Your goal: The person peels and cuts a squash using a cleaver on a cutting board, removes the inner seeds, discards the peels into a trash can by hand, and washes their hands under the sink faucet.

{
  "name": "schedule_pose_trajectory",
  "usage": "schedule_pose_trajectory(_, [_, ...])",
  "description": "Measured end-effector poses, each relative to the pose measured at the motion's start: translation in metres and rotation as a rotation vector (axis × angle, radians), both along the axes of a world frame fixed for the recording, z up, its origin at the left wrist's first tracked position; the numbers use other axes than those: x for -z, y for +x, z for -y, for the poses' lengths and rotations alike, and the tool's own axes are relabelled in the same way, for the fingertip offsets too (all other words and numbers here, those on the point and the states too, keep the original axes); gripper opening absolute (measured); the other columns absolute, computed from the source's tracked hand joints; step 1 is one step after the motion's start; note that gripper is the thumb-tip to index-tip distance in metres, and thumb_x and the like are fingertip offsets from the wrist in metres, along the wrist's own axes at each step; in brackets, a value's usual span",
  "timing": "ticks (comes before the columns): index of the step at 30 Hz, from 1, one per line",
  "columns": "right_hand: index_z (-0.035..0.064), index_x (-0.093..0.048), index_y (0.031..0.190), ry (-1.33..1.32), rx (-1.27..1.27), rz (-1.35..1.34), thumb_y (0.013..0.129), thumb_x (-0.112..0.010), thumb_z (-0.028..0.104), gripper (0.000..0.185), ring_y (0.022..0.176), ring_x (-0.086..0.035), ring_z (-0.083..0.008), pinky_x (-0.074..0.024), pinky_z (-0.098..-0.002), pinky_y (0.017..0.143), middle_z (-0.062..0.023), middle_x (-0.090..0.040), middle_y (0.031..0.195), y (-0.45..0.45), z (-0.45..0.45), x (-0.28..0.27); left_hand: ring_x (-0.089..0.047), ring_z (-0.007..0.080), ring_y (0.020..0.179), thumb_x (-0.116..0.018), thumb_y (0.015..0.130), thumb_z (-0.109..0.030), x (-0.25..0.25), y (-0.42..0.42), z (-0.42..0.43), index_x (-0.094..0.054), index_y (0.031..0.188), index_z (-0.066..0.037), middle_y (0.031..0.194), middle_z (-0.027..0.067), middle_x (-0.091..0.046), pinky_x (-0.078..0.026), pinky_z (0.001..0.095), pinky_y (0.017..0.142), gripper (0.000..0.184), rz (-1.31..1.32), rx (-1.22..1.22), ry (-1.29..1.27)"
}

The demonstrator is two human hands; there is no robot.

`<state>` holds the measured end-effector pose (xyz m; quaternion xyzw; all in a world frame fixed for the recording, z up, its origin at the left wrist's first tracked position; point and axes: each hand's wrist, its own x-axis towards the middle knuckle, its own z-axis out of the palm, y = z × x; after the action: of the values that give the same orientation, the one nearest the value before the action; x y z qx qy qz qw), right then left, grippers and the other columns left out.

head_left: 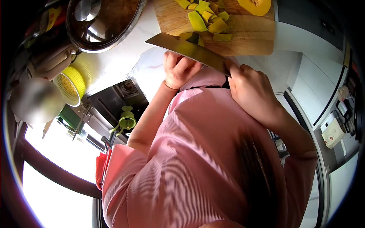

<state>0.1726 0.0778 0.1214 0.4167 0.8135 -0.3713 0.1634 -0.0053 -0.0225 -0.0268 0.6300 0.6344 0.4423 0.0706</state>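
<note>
The right hand [247, 81] is closed around the handle of a broad-bladed metal kitchen knife [186, 49], whose blade reaches out to its left and slants across the near left part of a light brown wooden cutting board [254, 36]. The left hand [181, 70] has its fingers curled in, just beside the blade on the body side; whether it grips anything I cannot tell.

Ahead of both hands, past the blade, lies a heap of yellow chunks with green skin [207, 17]; they overlap, so I count only at least 10. Partly hidden by the blade, ahead of the left hand, is 1 dark green-skinned piece [192, 37]. Farther ahead of the right hand sits 1 large round yellow cut piece [256, 5], cropped at the top.

Bare wood runs from the heap to the board's right edge, ahead of the right hand. Left of the board, a bare strip of white desk [150, 28] separates it from 1 round glass lid with a metal rim [118, 22], ahead and left of the left hand. Left of that hand stands 1 yellow plastic colander [79, 78]. Well to the right of the right hand, 1 pale packet [334, 133] bears a small print, too small to read.
</note>
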Motion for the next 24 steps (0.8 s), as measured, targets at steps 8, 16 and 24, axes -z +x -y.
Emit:
schedule_pose_trajectory(8, [-0.0027,-0.056,0.114,0.015,-0.045,0.007,0.086,-0.056,0.006,0.03,0.068,-0.064,-0.0407,-0.0531,-0.047,0.062,-0.0241,-0.063,0.079,-0.01,0.0,0.02,-0.056,0.0227,0.086,-0.082,0.06,-0.012,0.005,0.0,0.004,-0.071,0.085,-0.014,0.095,0.0046,-0.06,-0.045,0.0338,0.075,0.028,0.0,0.008,-0.007])
schedule_pose_trajectory(16, [-0.0019,-0.057,0.105,0.104,-0.038,-0.073,0.086,-0.055,0.007,0.022,0.064,-0.065,-0.041,-0.0533,-0.0484,0.058,-0.0242,-0.063,0.075,-0.009,0.005,0.036,-0.056,0.0237,0.087,-0.083,0.06,-0.01,0.003,0.001,0.003,-0.07,0.087,-0.014,0.095,0.0043,-0.059,-0.046,0.0347,0.075,0.03,0.003,0.01,-0.016])
schedule_pose_trajectory(24, [-0.0006,-0.063,0.082,0.212,-0.047,-0.156,0.081,-0.057,0.008,0.011,0.059,-0.065,-0.0367,-0.0526,-0.0459,0.052,-0.0209,-0.063,0.063,-0.013,-0.005,0.092,-0.058,0.0257,0.093,-0.084,0.062,-0.011,0.005,0.002,0.004,-0.068,0.092,-0.012,0.102,0.0066,-0.06,-0.049,0.0347,0.078,0.034,0.014,0.04,-0.002])
